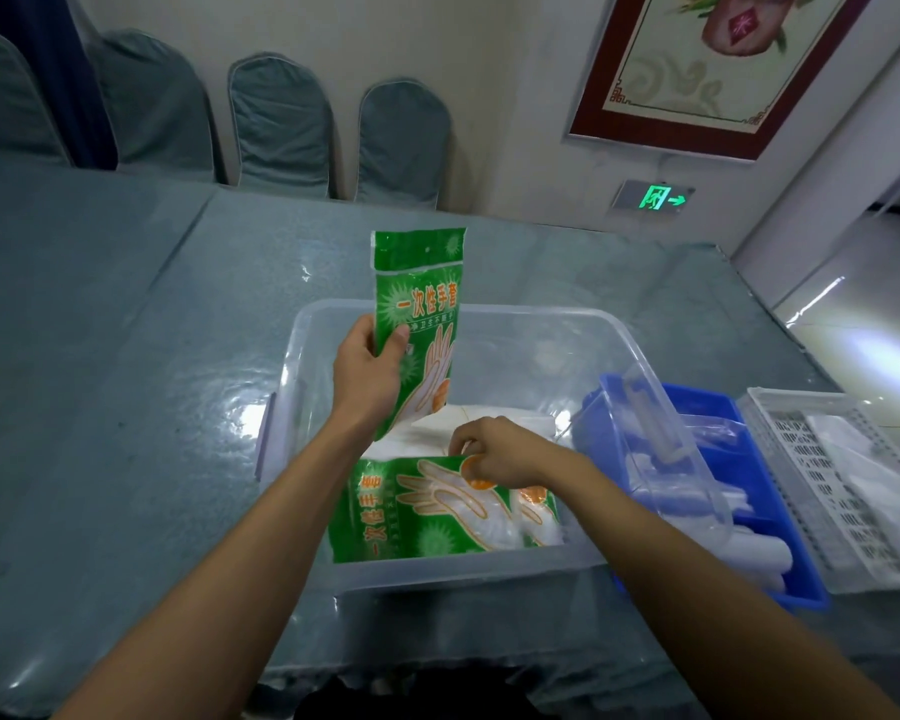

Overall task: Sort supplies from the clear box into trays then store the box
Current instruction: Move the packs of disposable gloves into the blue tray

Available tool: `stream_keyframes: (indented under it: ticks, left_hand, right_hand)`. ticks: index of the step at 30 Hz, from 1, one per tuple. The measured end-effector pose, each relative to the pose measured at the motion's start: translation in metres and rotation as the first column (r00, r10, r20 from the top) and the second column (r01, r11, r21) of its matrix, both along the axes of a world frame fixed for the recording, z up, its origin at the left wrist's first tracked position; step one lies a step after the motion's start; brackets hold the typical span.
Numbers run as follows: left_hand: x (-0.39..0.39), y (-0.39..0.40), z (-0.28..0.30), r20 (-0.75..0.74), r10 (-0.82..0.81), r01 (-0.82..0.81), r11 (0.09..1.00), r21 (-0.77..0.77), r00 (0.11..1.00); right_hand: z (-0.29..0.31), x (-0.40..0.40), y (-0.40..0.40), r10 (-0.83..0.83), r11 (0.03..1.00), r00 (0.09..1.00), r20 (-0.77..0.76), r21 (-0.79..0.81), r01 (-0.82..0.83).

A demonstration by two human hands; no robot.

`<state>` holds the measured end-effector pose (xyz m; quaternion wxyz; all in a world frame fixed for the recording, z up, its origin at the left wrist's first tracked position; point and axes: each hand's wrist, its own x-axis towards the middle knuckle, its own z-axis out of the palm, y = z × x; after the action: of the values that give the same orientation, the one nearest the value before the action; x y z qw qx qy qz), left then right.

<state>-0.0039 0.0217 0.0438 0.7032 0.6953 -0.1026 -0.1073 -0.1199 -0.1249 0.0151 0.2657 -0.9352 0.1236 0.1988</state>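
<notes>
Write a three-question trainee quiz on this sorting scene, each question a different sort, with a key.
1. True or false: the left hand holds a green glove packet upright above the clear box.
2. Which tray sits directly beside the box? A) blue tray B) white perforated tray
3. Fill in: the right hand reaches ____ the box.

Key: 1 true; 2 A; 3 into.
</notes>
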Motion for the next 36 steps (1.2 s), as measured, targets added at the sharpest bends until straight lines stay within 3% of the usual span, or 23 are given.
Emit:
stream_keyframes:
  ticks: [6,12,15,19,23,26,30,33,36]
  left_hand:
    - [0.004,0.003,-0.001,0.103,0.039,-0.04,0.999,0.004,0.994]
    - [0.007,0.008,0.002,0.073,0.184,-0.166,0.963,-0.211,0.98]
    - [0.011,0.011,0.001,0.053,0.243,-0.225,0.947,-0.229,0.969]
    - [0.012,0.008,-0.003,0.022,0.209,-0.2,0.957,-0.209,0.978]
    - [0.01,0.001,-0.002,-0.052,0.159,-0.165,0.973,-0.16,0.986]
    - [0.009,0.001,-0.003,-0.108,0.117,-0.133,0.978,-0.163,0.987]
    - [0.01,0.001,-0.004,-0.241,0.026,-0.083,0.97,-0.229,0.97]
    - [0.007,0.0,0.001,-0.313,-0.055,-0.04,0.957,-0.288,0.948]
    - [0.007,0.001,0.001,-0.354,-0.098,-0.026,0.944,-0.33,0.93]
  right_hand:
    - [0.044,-0.024,-0.033,-0.132,0.988,0.966,0.221,-0.049,0.146]
    - [0.073,-0.059,-0.063,-0.213,0.964,0.933,0.289,-0.092,0.248]
    - [0.083,-0.073,-0.074,-0.29,0.942,0.889,0.356,-0.056,0.33]
    - [0.09,-0.081,-0.082,-0.405,0.896,0.759,0.509,0.058,0.44]
    - [0.097,-0.078,-0.072,-0.525,0.849,0.622,0.581,0.302,0.434]
    - [0.097,-0.071,-0.061,-0.622,0.78,0.547,0.56,0.509,0.365]
    - [0.086,-0.048,-0.048,-0.767,0.607,0.46,0.448,0.741,0.289]
    - [0.074,-0.027,-0.034,-0.816,0.529,0.427,0.39,0.801,0.28]
    - [0.066,-0.011,-0.022,-0.829,0.522,0.4,0.39,0.796,0.306]
